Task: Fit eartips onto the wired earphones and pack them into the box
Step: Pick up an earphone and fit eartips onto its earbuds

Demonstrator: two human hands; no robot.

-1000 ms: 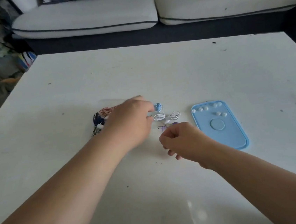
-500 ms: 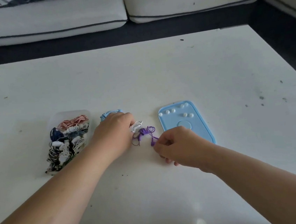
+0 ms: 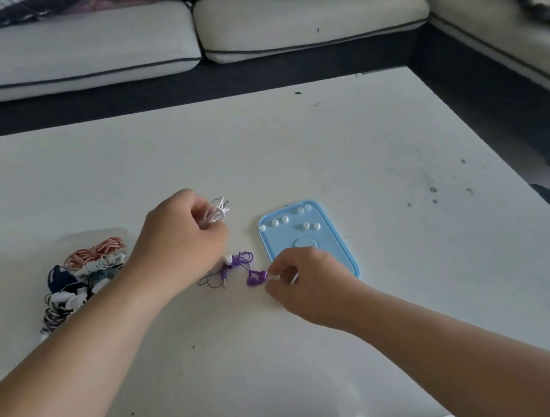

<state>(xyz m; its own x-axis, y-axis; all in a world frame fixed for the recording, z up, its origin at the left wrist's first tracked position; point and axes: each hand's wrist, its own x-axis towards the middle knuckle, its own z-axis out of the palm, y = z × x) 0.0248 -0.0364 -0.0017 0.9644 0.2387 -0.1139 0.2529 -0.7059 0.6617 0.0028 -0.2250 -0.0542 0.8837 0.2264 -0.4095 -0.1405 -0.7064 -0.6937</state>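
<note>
**Eartip fitting under way, packing yet to come**

Left hand (image 3: 181, 238) grips a bundled white earphone cable (image 3: 217, 211). Right hand (image 3: 308, 283), near the tabletop (image 3: 379, 149) front edge, pinches a small white eartip (image 3: 273, 278) against purple wired earphones (image 3: 255, 277). Spare white eartips (image 3: 306, 226) dot a pale blue plastic lid (image 3: 336, 253). A clear plastic box (image 3: 80, 276) toward the left edge holds coiled sets. By appearances neither pair is packed.
</note>
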